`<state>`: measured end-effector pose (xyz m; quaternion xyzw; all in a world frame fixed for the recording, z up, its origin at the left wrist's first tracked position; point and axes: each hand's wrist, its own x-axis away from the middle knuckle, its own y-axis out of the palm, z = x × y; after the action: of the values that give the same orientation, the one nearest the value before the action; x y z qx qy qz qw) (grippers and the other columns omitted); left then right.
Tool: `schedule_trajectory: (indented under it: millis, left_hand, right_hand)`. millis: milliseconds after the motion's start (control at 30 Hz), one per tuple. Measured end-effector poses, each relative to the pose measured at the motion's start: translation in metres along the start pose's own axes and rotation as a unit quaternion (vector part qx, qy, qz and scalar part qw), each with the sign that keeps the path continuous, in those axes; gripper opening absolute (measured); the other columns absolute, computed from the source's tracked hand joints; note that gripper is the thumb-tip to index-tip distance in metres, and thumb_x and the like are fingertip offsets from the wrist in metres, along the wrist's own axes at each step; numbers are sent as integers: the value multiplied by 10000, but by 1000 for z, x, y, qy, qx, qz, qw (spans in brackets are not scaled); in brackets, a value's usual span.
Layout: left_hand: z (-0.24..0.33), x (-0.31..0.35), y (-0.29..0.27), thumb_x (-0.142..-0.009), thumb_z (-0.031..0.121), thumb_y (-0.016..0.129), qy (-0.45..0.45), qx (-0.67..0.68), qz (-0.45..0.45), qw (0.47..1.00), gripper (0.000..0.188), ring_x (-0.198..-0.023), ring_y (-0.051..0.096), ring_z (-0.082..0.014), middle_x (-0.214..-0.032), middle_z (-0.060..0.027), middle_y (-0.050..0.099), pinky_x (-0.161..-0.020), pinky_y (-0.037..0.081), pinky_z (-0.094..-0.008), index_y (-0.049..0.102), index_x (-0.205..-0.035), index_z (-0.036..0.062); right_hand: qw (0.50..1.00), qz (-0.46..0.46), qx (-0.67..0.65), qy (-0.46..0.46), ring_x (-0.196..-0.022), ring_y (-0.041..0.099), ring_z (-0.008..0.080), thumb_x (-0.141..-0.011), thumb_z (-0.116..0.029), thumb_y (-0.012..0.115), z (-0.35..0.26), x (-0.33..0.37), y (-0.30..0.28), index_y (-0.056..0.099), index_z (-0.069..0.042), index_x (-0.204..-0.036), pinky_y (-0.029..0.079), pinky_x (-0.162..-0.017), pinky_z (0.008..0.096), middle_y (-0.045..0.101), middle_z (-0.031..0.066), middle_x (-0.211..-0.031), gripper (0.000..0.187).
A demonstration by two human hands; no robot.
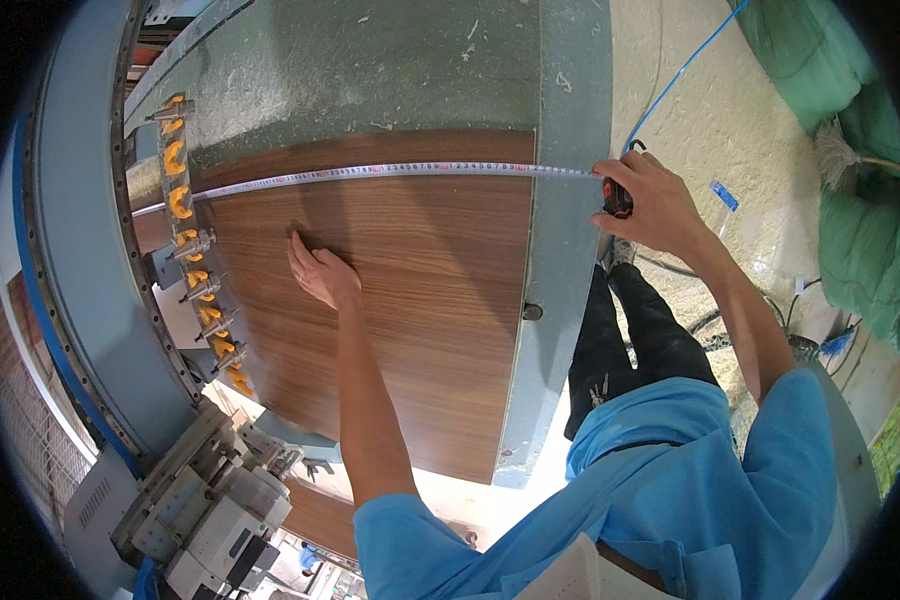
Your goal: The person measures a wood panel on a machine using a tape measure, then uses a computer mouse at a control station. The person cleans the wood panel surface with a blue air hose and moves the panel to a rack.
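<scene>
A brown wood-grain board (400, 320) lies flat in front of me on the machine bed. Across its far part runs the white blade of a tape measure (410, 170), stretching from the tool rack side on the left to the case at the right. My right hand (650, 200) is closed around the dark orange-and-black tape measure case (617, 198), just past the bed's right edge. My left hand (322, 272) rests on the board with its fingers stretched out, holding nothing, nearer to me than the blade.
A row of yellow tool-holder forks (178, 200), some with metal tool holders, lines the board's left side beside the grey gantry (100, 220). White machine parts (220, 520) stand at lower left. Green wrapped bundles (820, 60), a blue hose (685, 70) and cables lie on the right.
</scene>
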<state>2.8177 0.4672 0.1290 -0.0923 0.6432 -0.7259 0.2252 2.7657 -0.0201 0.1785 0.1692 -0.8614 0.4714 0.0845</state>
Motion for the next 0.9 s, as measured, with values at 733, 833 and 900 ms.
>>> schedule_trajectory:
  millis: [733, 833, 900]
  left_hand:
    - [0, 1, 1, -1019, 185, 388, -9, -1, -2, 1000, 495, -1446, 382, -281, -1585, -65, 399, -1201, 334, -453, 450, -1510, 180]
    - [0, 1, 0, -1021, 196, 371, -13, 2, -8, 1000, 497, -1457, 367, -276, -1589, -64, 393, -1209, 324, -451, 445, -1512, 176]
    - [0, 1, -1, -1023, 193, 366, -2, 1, -6, 1000, 496, -1458, 367, -275, -1587, -67, 395, -1213, 317, -452, 443, -1512, 171]
  right_hand:
    - [999, 19, 31, 1, -965, 604, 278, -786, -363, 824, -3, 4, 2, 607, -155, -1297, 519, -833, 410, 588, 97, -1011, 593]
    - [999, 25, 24, -10, -979, 608, 290, -788, -357, 814, -3, 4, 3, 602, -151, -1290, 519, -839, 420, 586, 104, -1011, 582]
    - [999, 28, 16, -17, -1004, 605, 292, -780, -338, 818, -4, 4, 4, 596, -145, -1286, 518, -862, 422, 587, 103, -1026, 585]
